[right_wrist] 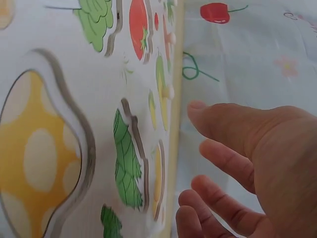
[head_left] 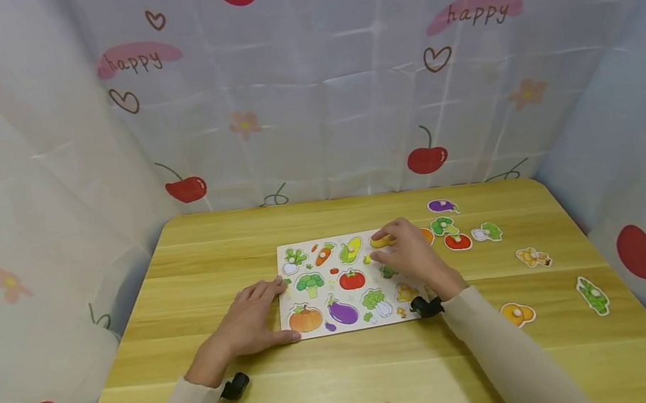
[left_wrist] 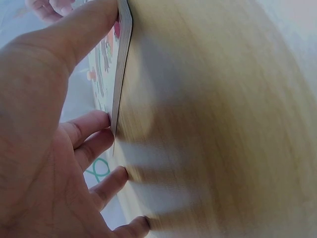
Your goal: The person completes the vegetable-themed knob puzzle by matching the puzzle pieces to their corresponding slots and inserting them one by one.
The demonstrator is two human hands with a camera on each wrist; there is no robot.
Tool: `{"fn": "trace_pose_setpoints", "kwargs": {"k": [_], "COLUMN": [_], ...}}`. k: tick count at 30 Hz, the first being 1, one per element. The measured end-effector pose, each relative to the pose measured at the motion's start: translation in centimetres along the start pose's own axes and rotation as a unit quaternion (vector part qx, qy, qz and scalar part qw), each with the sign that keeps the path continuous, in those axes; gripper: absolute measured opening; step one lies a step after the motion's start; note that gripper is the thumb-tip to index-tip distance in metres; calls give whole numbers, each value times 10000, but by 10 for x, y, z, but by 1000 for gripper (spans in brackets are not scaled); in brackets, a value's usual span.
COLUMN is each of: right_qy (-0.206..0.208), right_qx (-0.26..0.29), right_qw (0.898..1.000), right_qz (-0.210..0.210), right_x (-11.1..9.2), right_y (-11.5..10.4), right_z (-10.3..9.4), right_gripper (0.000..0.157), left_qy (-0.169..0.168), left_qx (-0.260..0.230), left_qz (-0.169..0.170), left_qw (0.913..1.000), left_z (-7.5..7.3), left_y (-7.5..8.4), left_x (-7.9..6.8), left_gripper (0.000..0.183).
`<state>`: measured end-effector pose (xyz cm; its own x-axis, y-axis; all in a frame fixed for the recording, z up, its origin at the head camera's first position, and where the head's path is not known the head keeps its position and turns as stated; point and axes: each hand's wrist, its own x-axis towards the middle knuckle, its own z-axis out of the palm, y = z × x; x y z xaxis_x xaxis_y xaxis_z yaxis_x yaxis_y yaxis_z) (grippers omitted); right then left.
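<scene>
A wooden vegetable puzzle board [head_left: 339,292] lies on the table. Its knobbed radish piece [head_left: 295,261], carrot piece [head_left: 324,253] and corn piece [head_left: 351,250] sit in the top row, while the other recesses show printed pictures. My left hand [head_left: 249,319] rests at the board's left edge, thumb by the near corner and fingers spread along the side. Over the board's far right part hovers my right hand [head_left: 408,255], near the potato recess [head_left: 380,242]. In the right wrist view its thumb [right_wrist: 218,116] and fingers are apart, with nothing between them.
Right of the board lie several loose pieces: an eggplant [head_left: 443,207], broccoli [head_left: 443,226], tomato [head_left: 458,242], cabbage [head_left: 487,232], mushroom [head_left: 532,257], peas [head_left: 593,296] and potato [head_left: 517,314]. An orange piece [head_left: 428,235] is partly hidden by my right hand. Cherry-printed curtains [head_left: 316,123] border the table.
</scene>
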<state>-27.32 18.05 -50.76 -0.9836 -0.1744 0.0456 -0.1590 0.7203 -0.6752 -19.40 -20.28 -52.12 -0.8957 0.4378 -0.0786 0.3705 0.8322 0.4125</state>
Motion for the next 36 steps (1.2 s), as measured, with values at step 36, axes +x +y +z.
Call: {"fn": "trace_pose_setpoints", "kwargs": {"k": [36], "right_qy": [-201], "right_qx": [-781], "right_qw": [9944], "right_qz": [-676], "right_x": [-134], "right_y": [131], "right_z": [-129], "right_gripper": [43], "left_qy": [-52], "left_qx": [-26], "left_qz": [-38], "left_qw": [10000], "left_z": [1], "left_y": [-1], "left_x": [2], "left_gripper": [110]}}
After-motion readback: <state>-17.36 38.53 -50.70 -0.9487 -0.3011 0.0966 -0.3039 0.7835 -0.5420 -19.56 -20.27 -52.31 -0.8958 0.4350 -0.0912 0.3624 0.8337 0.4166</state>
